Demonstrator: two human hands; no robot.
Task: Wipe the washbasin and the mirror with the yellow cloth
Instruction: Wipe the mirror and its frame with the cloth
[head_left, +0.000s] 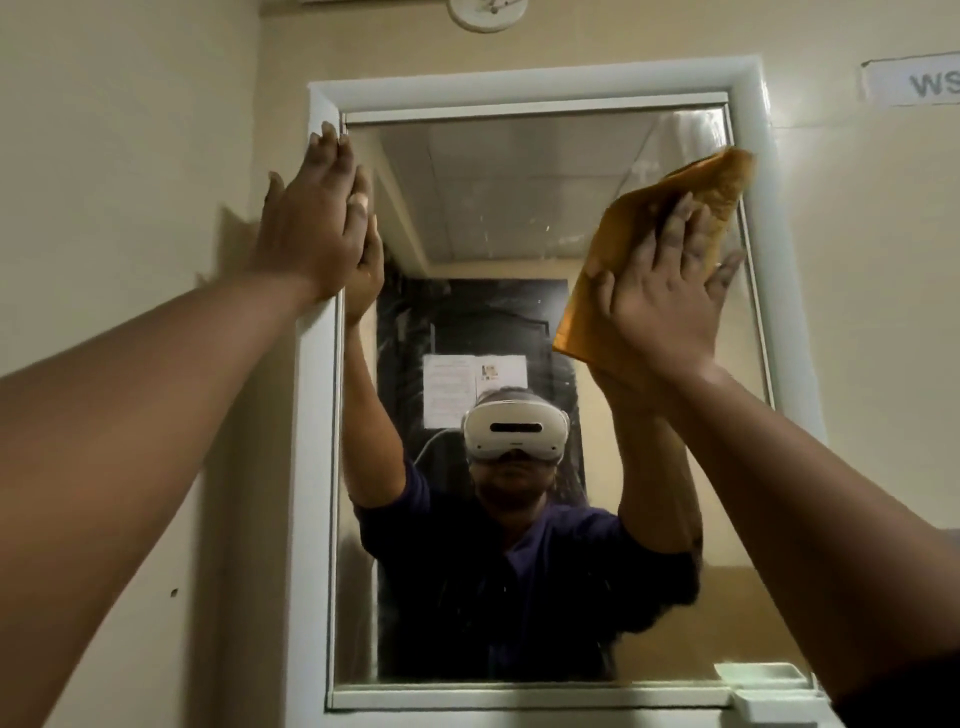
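You're facing a plain cream wall (130, 130) in pretty dim light, with a round white fitting (487, 14) up top, a paper label (914, 83) at upper right and a small dark mark (174, 592) lower left

wall label (930, 83): cut by right edge, reads "WS" | yellow cloth (639, 244): partly behind right hand (670, 306)

White wall label (914, 83), upper right: "WS", cut off by frame edge.
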